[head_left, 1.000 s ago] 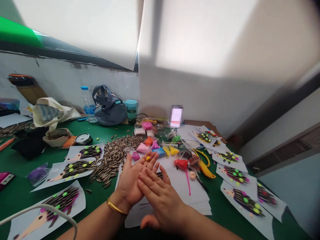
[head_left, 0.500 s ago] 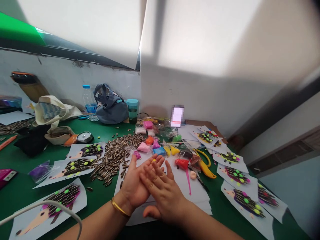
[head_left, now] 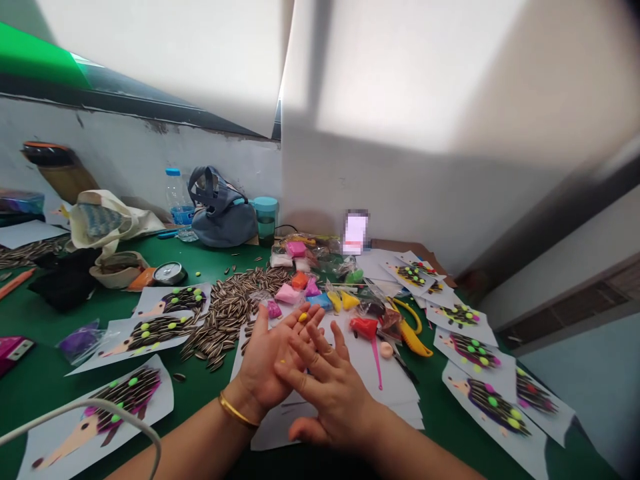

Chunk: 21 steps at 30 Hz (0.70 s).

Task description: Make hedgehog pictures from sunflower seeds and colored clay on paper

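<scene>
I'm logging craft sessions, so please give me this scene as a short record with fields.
left hand: open, palm up, yellow piece on its fingers
right hand: open, partly over the left palm
under hands: white paper sheets
left side: pile of striped seeds
both sides: hedgehog pictures
beyond hands: red packet
back: blue bag, teal-lidded cup

We've got one small yellow lump [head_left: 303, 317], smooth and slightly oblong, lying uncovered across the fingers of our upturned left hand [head_left: 263, 367]. Our second yellow bit [head_left: 283, 362] is tinier and nearer, at the palm beside our right hand's [head_left: 333, 397] fingertips; shape unclear.
</scene>
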Available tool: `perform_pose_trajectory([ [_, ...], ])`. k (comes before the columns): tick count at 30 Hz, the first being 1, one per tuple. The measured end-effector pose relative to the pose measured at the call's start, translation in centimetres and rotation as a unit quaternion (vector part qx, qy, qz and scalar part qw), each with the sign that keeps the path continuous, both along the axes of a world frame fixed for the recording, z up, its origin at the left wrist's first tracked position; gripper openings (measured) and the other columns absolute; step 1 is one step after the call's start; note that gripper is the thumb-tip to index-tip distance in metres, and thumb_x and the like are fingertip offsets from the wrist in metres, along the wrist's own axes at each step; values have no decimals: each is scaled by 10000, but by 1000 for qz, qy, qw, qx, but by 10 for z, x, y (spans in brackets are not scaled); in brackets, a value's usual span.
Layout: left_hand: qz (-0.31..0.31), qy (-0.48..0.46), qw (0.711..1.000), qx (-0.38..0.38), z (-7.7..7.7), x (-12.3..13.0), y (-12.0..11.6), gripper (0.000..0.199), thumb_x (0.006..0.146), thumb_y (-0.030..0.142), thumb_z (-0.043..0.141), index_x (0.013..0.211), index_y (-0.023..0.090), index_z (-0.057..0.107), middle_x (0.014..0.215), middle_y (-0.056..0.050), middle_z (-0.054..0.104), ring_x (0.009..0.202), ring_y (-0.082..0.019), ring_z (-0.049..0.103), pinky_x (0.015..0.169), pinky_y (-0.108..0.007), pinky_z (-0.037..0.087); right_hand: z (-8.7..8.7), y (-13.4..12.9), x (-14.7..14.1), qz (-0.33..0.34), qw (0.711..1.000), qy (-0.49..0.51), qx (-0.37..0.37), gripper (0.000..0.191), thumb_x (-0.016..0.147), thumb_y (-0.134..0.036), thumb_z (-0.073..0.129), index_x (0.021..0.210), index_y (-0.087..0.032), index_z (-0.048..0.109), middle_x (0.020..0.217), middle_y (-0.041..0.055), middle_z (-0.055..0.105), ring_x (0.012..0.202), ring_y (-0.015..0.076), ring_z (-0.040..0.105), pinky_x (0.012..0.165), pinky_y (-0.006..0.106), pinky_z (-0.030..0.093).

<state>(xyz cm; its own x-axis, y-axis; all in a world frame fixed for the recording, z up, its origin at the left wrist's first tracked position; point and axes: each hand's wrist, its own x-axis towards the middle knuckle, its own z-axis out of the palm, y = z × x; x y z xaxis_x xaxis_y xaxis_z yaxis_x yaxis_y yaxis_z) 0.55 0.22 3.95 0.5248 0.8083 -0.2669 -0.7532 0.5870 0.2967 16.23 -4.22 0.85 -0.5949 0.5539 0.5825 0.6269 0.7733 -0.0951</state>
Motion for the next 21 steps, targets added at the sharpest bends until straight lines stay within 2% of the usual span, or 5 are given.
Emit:
perform_pose_trajectory([
  [3, -12, 6, 1000, 5, 1, 1, -1, 750, 952, 666, 261, 1380, 81, 454, 1306, -224, 589, 1208, -303, 593, 1004, -423, 493, 1, 0, 0, -31, 999, 7, -8, 718, 899, -720, 412, 1442, -253, 469, 1547, 101, 388, 1476, 355, 209, 1190, 618, 11],
  [10, -24, 25, 999, 3, -2, 3, -3, 700, 945, 667, 295, 1316, 122, 530, 1270, -192, 618, 1221, -299, 579, 1027, -432, 470, 1, -1, -1, -15, 1000, 20, -8, 665, 907, -695, 429, 1406, -262, 510, 1538, 90, 406, 1469, 350, 234, 1193, 612, 57],
  [13, -17, 20, 1000, 9, -3, 5, -4, 689, 944, 668, 301, 1294, 125, 541, 1265, -189, 617, 1225, -296, 574, 1025, -422, 473, 5, 0, -1, -35, 998, 58, -11, 431, 953, -526, 497, 1275, -266, 619, 1499, 69, 468, 1453, 334, 281, 1192, 597, 104],
  [16, -15, 20, 1000, 5, -2, 9, -6, 674, 952, 657, 295, 1279, 121, 542, 1254, -184, 619, 1200, -280, 592, 992, -381, 500, 10, 0, -4, 4, 994, 107, -3, 181, 950, -258, 535, 1050, -282, 685, 1347, 3, 625, 1357, 252, 448, 1194, 525, 174],
  [21, -31, 17, 999, -14, -2, 15, -10, 677, 952, 655, 313, 1249, 96, 552, 1248, -195, 620, 1165, -259, 613, 1002, -352, 500, 14, -1, -7, 61, 987, 145, -38, 174, 911, -135, 551, 963, -275, 641, 988, -54, 757, 991, 142, 656, 1116, 399, 316],
])
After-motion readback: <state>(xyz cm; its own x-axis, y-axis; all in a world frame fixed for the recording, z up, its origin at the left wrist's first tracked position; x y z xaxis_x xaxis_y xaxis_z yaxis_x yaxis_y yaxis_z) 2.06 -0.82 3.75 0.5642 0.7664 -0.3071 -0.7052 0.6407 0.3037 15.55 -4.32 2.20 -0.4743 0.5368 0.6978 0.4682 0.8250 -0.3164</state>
